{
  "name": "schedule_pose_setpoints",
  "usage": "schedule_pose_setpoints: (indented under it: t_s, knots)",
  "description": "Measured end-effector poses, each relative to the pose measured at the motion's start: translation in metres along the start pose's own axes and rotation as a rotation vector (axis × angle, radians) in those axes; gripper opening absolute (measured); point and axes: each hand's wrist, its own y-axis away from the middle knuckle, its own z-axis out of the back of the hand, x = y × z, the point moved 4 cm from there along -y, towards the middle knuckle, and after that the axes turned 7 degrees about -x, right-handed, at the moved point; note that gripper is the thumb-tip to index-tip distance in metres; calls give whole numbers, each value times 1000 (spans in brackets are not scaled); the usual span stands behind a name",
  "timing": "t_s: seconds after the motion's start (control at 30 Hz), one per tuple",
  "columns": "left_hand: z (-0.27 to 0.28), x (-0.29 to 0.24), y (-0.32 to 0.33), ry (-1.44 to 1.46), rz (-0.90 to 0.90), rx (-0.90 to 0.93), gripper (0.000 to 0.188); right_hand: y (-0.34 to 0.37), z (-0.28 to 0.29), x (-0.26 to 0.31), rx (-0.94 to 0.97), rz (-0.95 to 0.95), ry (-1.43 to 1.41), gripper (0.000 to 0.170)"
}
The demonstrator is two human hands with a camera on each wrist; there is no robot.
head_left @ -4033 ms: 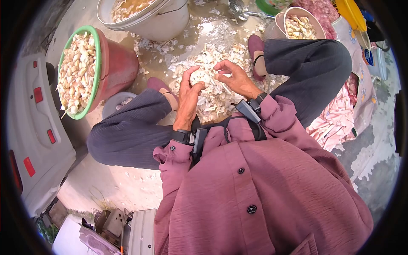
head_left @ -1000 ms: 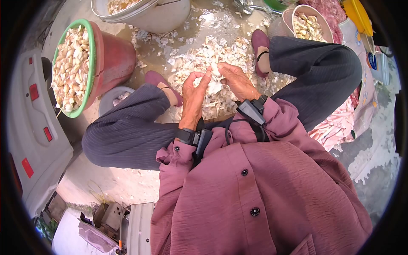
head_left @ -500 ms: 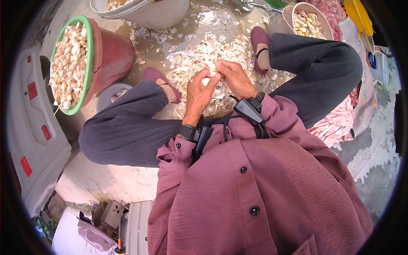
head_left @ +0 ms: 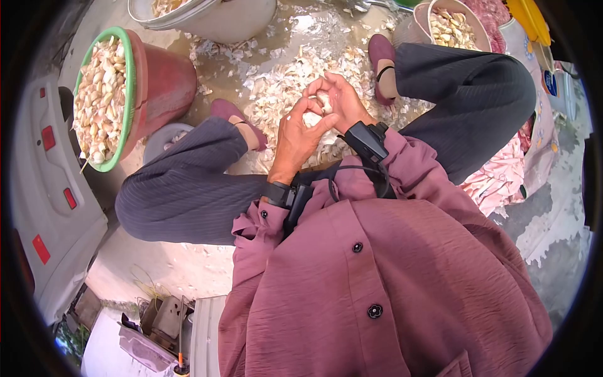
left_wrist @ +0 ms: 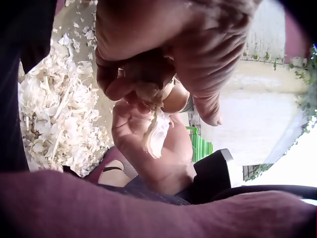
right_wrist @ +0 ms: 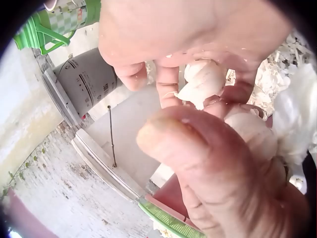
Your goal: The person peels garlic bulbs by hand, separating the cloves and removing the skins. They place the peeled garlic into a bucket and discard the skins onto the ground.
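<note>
In the head view my left hand [head_left: 296, 139] grips a partly broken garlic bulb [head_left: 312, 119] between thumb and fingers. My right hand [head_left: 347, 105] is turned palm up right against it, fingers curved around a garlic clove [head_left: 325, 100]. The left wrist view has the left hand [left_wrist: 173, 44] above, holding garlic with a brownish-skinned clove [left_wrist: 176, 97] showing. A strip of white papery skin [left_wrist: 157, 135] hangs over the right palm. In the right wrist view a pale piece of garlic [right_wrist: 203, 79] lies against the right fingers, and the left thumb [right_wrist: 173, 141] crosses in front.
Garlic skins [head_left: 282, 94] lie heaped on the ground between the feet. A red bucket [head_left: 164, 88] with a green-rimmed basket of cloves stands left. A white bucket [head_left: 232, 22] is ahead, and a beige container [head_left: 422, 28] of cloves stands right, beyond the knee.
Four seconds ago the hands were apart, with a bulb in the left. They came together, fingertips on the garlic; now the right palm has turned up against the left hand.
</note>
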Motion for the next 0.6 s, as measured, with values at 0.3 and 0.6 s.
schedule_pose_setpoints:
  t_s: [0.3, 0.6]
  knots:
    - [3, 18, 3, 232, 158, -41, 42, 39, -24, 28, 84, 435, 1515, 55]
    - [1, 10, 7, 182, 23, -27, 43, 31, -14, 20, 144, 699, 1428, 50]
